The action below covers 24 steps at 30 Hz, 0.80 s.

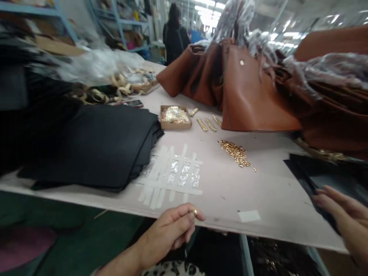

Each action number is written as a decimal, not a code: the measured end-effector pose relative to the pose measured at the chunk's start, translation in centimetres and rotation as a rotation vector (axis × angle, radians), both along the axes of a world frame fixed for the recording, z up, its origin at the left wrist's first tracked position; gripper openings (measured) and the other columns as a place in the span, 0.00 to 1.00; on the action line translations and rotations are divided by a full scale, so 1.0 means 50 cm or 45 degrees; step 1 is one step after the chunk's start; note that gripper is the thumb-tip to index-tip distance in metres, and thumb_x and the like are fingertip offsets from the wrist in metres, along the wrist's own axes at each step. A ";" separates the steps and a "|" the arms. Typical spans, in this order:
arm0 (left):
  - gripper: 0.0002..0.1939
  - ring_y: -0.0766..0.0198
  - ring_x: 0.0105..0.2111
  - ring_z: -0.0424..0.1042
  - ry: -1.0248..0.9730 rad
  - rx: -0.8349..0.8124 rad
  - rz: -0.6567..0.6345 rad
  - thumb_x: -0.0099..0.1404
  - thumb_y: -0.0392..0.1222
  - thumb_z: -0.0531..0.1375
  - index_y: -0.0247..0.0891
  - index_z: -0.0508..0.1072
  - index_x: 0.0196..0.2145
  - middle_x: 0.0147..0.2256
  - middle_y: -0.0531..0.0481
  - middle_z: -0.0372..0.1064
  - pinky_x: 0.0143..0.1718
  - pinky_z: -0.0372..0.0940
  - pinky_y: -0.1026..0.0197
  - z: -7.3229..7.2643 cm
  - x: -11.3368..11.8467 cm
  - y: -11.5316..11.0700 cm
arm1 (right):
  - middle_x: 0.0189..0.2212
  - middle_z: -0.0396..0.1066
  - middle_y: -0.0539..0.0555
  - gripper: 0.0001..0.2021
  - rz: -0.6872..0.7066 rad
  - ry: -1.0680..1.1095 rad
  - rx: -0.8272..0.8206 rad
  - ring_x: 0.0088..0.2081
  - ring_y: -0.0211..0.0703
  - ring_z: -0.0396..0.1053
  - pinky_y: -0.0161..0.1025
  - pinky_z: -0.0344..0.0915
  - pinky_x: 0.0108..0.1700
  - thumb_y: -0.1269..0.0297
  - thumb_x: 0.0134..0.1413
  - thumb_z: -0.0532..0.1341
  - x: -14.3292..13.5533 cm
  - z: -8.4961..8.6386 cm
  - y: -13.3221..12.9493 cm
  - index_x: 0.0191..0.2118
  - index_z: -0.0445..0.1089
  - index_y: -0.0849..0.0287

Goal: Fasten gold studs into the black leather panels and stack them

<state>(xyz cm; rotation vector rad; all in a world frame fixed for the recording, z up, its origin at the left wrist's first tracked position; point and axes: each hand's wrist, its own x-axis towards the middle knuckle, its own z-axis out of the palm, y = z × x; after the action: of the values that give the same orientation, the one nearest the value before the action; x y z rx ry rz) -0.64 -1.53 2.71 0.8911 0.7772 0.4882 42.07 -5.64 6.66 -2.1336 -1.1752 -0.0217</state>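
Note:
My left hand (174,229), at the table's front edge, is closed in a pinch with a small shiny gold metal piece (195,212) showing between thumb and forefinger. Its other fingers curl under. At the right edge of the view, my right hand (343,218) has its fingers stretched out over black sheets (304,174); whether it touches them I cannot tell. A loose heap of small gold metal pieces (235,153) lies on the table between the hands and the brown bags. Behind it, short gold chain-like strips (211,125) lie in a row.
A small box (176,125) of gold pieces stands mid-table. Stacked black sheets (97,142) lie left, beside pale tape strips (172,189). Brown leather bags (253,92) with plastic-wrapped handles fill the back right. A person (174,36) stands in the background.

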 end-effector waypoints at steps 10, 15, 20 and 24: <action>0.18 0.73 0.20 0.52 -0.117 0.134 0.121 0.70 0.53 0.54 0.36 0.73 0.46 0.28 0.54 0.62 0.21 0.47 0.66 -0.007 -0.049 -0.001 | 0.44 0.73 0.56 0.15 1.549 0.207 0.089 0.47 0.43 0.71 0.40 0.72 0.46 0.72 0.62 0.59 -0.510 -0.026 0.074 0.53 0.69 0.54; 0.20 0.69 0.25 0.56 -0.012 0.265 0.230 0.71 0.52 0.51 0.32 0.74 0.40 0.24 0.55 0.57 0.28 0.53 0.65 -0.022 -0.079 -0.001 | 0.42 0.71 0.58 0.14 1.611 0.061 0.061 0.43 0.44 0.70 0.40 0.72 0.41 0.74 0.64 0.56 -0.562 -0.042 0.091 0.52 0.70 0.57; 0.23 0.66 0.29 0.64 0.120 0.409 0.442 0.71 0.46 0.50 0.38 0.59 0.62 0.34 0.52 0.67 0.34 0.61 0.63 -0.037 -0.100 -0.021 | 0.41 0.74 0.60 0.12 1.742 -0.149 0.180 0.40 0.44 0.73 0.37 0.74 0.40 0.75 0.63 0.55 -0.579 -0.073 0.122 0.49 0.70 0.60; 0.27 0.62 0.37 0.71 0.406 0.830 0.467 0.70 0.38 0.48 0.37 0.53 0.65 0.41 0.46 0.73 0.43 0.63 0.62 -0.059 -0.131 -0.031 | 0.37 0.78 0.58 0.10 1.981 -0.339 0.326 0.34 0.41 0.76 0.31 0.74 0.36 0.75 0.60 0.59 -0.599 -0.110 0.161 0.47 0.70 0.60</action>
<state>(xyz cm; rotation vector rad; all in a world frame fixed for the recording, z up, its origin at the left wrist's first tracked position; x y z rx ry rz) -7.19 -3.10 -0.24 1.4627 1.1072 0.9705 12.13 2.42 1.18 -0.5783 -2.4825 0.2274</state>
